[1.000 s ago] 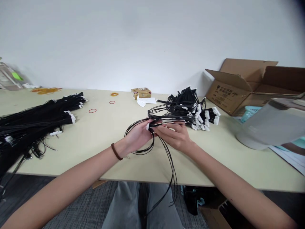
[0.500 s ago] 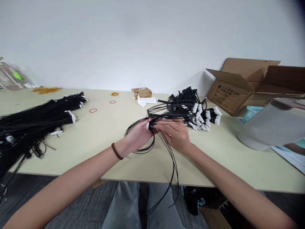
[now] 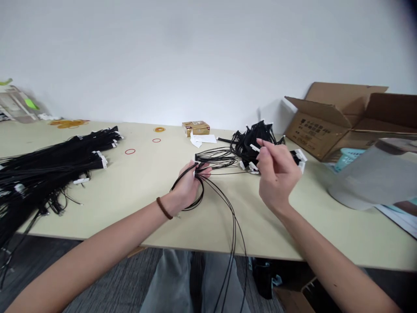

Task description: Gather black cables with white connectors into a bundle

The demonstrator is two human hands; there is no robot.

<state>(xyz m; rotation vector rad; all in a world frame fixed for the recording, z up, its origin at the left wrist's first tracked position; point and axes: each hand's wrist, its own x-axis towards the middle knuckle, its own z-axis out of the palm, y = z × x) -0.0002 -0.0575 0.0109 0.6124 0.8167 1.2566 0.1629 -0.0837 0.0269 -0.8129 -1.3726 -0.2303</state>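
Observation:
My left hand (image 3: 188,184) is closed round a small bunch of thin black cables (image 3: 228,208) with white connectors, held just above the beige table (image 3: 146,182). Their loose ends loop over the table's front edge and hang toward my lap. My right hand (image 3: 276,174) is raised in front of a heap of coiled black cables (image 3: 257,145) and pinches a white connector (image 3: 255,148) at its fingertips. A brown band circles my left wrist.
A long pile of straight black cables (image 3: 48,165) covers the left of the table. Red rubber bands (image 3: 130,151), a small yellow box (image 3: 196,128) and white paper lie at the back. An open cardboard box (image 3: 342,117) and a grey roll (image 3: 371,178) stand at right.
My right hand has left the bunch in my left hand, risen and moved right to the heap, where it now pinches a white connector. The left hand has stayed put.

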